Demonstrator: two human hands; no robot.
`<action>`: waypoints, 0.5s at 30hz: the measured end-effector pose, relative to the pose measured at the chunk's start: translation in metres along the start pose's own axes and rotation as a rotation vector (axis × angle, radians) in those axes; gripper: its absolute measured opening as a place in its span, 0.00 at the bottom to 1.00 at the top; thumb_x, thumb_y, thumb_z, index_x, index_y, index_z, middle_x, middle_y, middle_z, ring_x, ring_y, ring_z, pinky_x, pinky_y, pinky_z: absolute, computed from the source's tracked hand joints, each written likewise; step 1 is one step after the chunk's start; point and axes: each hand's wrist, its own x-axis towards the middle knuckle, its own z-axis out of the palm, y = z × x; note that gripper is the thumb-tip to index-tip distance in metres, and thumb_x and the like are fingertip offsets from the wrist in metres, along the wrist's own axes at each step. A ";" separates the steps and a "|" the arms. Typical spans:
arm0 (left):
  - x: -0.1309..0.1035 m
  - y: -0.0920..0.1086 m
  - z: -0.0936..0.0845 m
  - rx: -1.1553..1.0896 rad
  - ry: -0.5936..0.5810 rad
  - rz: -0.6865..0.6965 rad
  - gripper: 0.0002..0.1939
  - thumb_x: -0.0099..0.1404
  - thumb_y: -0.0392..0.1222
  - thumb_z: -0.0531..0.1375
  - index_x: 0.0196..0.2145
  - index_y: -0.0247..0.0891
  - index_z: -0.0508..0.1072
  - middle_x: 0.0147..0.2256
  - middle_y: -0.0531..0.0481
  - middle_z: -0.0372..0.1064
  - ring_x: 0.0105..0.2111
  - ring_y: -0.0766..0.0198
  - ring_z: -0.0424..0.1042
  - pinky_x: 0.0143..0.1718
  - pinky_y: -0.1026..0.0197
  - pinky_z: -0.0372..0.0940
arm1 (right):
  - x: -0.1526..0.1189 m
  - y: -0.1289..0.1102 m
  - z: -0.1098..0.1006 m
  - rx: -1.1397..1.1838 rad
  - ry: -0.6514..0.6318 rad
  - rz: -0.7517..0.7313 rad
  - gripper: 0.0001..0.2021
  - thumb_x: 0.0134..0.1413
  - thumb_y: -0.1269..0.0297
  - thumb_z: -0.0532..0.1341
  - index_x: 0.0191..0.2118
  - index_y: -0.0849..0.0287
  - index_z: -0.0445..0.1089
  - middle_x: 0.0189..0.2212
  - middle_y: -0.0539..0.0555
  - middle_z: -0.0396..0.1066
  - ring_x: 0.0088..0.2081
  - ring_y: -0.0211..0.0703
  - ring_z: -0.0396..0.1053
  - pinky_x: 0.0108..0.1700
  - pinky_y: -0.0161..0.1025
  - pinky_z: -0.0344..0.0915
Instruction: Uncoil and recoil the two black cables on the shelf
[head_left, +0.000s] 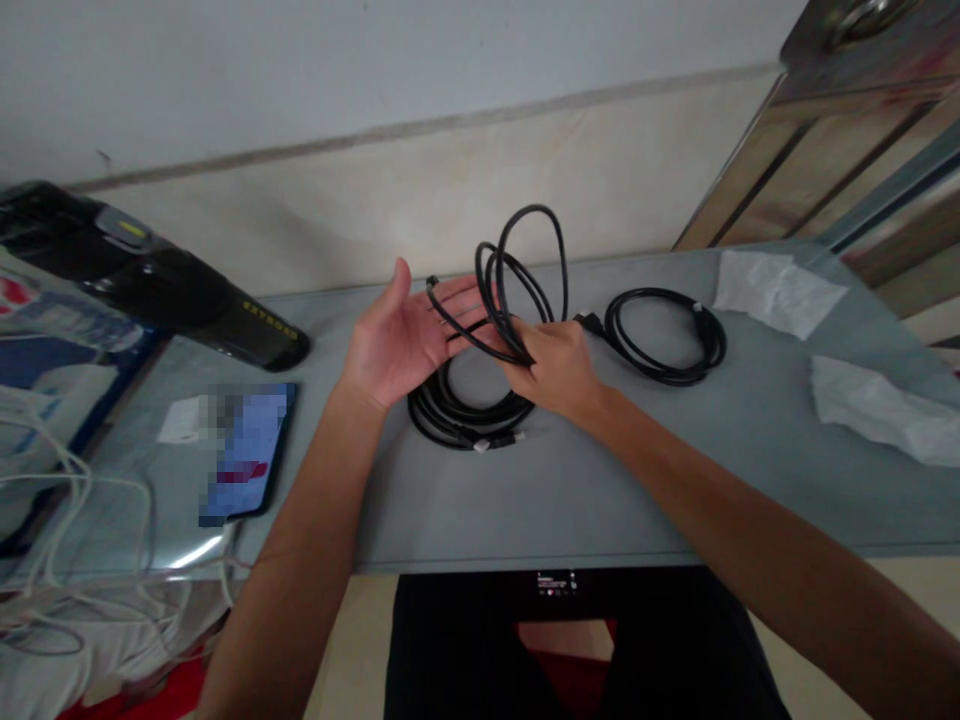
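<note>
My right hand point(555, 368) is closed around a looped black cable point(564, 262), whose loops stand up above the fingers. Palm up, my left hand point(405, 335) is spread beside it, thumb raised. One connector end point(432, 284) of the held cable hangs over the left fingers, and part of the cable crosses in front of them. Beneath both hands a coiled black cable point(442, 432) lies on the grey table point(600, 500), its connectors at the near side. A further black cable coil point(660, 378) rests to the right of my right hand.
Crumpled white wrappers point(780, 290) lie at the right. A black bottle-shaped object point(217, 300) leans at the left, above a phone point(251, 450). White cables point(142, 490) tangle at the left edge. Behind the table stands a wall point(375, 210).
</note>
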 end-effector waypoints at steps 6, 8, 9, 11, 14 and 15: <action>0.005 -0.004 0.000 -0.093 0.047 -0.127 0.37 0.86 0.68 0.49 0.58 0.31 0.81 0.67 0.32 0.78 0.71 0.40 0.74 0.63 0.48 0.79 | 0.004 -0.016 -0.007 0.004 -0.125 -0.261 0.32 0.81 0.36 0.56 0.36 0.56 0.83 0.19 0.51 0.73 0.23 0.42 0.69 0.31 0.42 0.54; 0.005 -0.007 -0.002 -0.088 0.053 -0.149 0.32 0.87 0.63 0.51 0.61 0.31 0.80 0.67 0.33 0.78 0.69 0.42 0.77 0.56 0.53 0.81 | 0.005 -0.019 -0.010 0.021 -0.152 -0.312 0.36 0.81 0.33 0.53 0.36 0.57 0.83 0.19 0.51 0.72 0.23 0.42 0.68 0.31 0.43 0.52; 0.006 -0.008 -0.003 -0.080 0.058 -0.156 0.30 0.87 0.60 0.52 0.63 0.32 0.78 0.66 0.33 0.79 0.67 0.42 0.78 0.52 0.55 0.82 | 0.006 -0.020 -0.011 0.029 -0.167 -0.328 0.37 0.81 0.33 0.51 0.35 0.58 0.83 0.19 0.52 0.72 0.24 0.43 0.69 0.31 0.43 0.51; 0.006 -0.009 -0.004 -0.077 0.075 -0.165 0.27 0.86 0.56 0.53 0.67 0.33 0.76 0.64 0.34 0.81 0.61 0.44 0.83 0.44 0.58 0.82 | 0.008 -0.021 -0.015 0.038 -0.212 -0.343 0.41 0.83 0.34 0.46 0.34 0.59 0.83 0.20 0.53 0.72 0.25 0.43 0.69 0.32 0.44 0.50; 0.006 -0.005 -0.003 -0.144 0.109 -0.184 0.28 0.87 0.55 0.50 0.68 0.32 0.75 0.57 0.35 0.84 0.46 0.52 0.87 0.33 0.62 0.79 | 0.010 -0.022 -0.018 0.043 -0.298 -0.320 0.42 0.86 0.39 0.41 0.32 0.58 0.82 0.22 0.54 0.75 0.25 0.42 0.69 0.32 0.45 0.48; 0.006 -0.003 -0.001 -0.178 0.124 -0.187 0.29 0.87 0.55 0.49 0.68 0.32 0.75 0.54 0.36 0.85 0.41 0.56 0.87 0.30 0.64 0.77 | 0.011 -0.022 -0.019 0.042 -0.317 -0.304 0.42 0.87 0.41 0.41 0.32 0.58 0.82 0.22 0.54 0.75 0.25 0.41 0.68 0.32 0.45 0.48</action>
